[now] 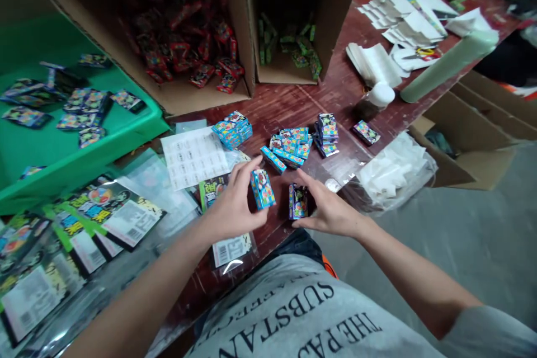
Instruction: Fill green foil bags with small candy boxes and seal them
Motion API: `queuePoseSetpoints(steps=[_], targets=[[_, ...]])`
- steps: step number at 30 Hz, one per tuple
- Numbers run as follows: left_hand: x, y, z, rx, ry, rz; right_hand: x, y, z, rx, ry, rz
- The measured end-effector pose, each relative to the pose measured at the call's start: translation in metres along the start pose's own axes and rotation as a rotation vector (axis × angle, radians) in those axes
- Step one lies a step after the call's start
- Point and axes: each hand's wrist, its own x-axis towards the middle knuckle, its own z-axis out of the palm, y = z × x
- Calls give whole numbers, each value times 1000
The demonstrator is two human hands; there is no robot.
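Small blue box (262, 189) upright near table's front edge, pinched in left hand (235, 205) fingers; just beside it a dark purple box (297, 201), right hand (329, 210) fingers curled on it; loose blue boxes (289, 147) behind, sticker sheet (193, 156) left on the dark red table (293, 106).

A small light-blue cardboard packet printed with bright cartoon figures (262, 188) contrasts with a small purple-and-green cartoon-printed packet (297, 202), both set against a dark reddish-brown wooden tabletop (293, 106), beside a bright green plastic tray (62, 156) and a white sheet of round printed stickers (195, 156).
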Motion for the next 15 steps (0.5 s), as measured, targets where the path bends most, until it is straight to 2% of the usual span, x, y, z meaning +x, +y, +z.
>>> queuePoseSetpoints(steps=[2,5,8,12,15], targets=[[-15,5,10,-14,-88,48,-1,5,-2,-50,-21,21],[-26,5,20,142,-189,119,3,9,-2,-105,-81,-16],[-26,4,22,288,-167,100,10,10,6,-125,-113,-82],[-23,9,21,346,-164,48,18,7,21,-132,-106,-107],[-26,9,8,364,-203,52,17,4,21,-92,-101,-88]])
